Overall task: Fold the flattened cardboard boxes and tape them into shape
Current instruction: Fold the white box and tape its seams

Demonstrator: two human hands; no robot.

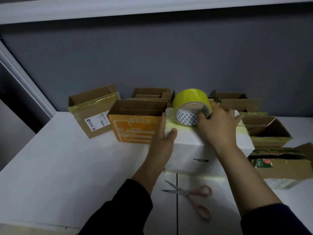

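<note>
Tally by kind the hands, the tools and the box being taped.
Hands: 2, the left hand and the right hand
Yellow tape roll: 1
Scissors: 1
White box: 1
Total: 5

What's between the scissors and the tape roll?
The white box: the tape roll is over its top, the scissors lie on the table in front of it. Head view.

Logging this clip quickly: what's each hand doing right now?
Left hand: open, pressed flat against the white box.
Right hand: holding the yellow tape roll.
</note>
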